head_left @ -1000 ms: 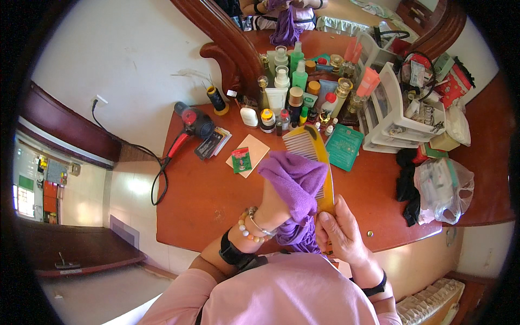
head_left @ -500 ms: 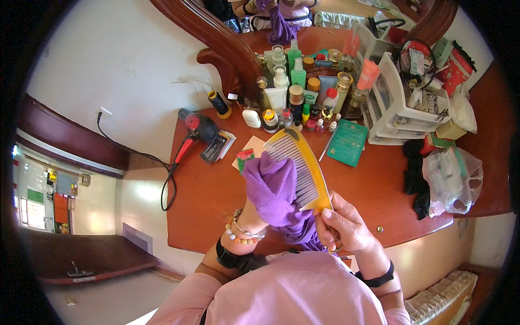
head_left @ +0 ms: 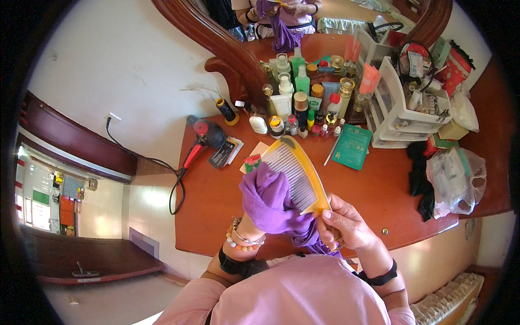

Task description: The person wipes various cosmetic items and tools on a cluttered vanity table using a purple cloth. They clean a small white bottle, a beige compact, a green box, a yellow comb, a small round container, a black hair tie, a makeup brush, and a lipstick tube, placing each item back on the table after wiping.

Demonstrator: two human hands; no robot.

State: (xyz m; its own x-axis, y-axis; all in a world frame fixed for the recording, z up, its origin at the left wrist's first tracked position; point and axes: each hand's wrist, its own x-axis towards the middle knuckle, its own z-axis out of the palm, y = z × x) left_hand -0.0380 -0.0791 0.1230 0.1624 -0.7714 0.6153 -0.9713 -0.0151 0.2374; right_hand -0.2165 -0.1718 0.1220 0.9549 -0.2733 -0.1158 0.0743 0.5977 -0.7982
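the purple cloth [head_left: 269, 199] wraps the left hand [head_left: 259, 216], hiding its fingers. the comb [head_left: 297, 172] handle sits hidden inside the right hand [head_left: 344, 223]. far bottles [head_left: 297, 97] are too small to tell apart.

Right hand [head_left: 346, 225] grips yellow comb [head_left: 298, 173]; left hand [head_left: 265, 208] cloth-wrapped.

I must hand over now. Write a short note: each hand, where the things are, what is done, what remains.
Left hand: wrapped in the purple cloth, pressed against the comb's teeth.
Right hand: grips the yellow comb at its lower end, above the brown table.
Done: cloth is on the teeth.
Left: whether the teeth are clean cannot be told; hair dryer lies unused.
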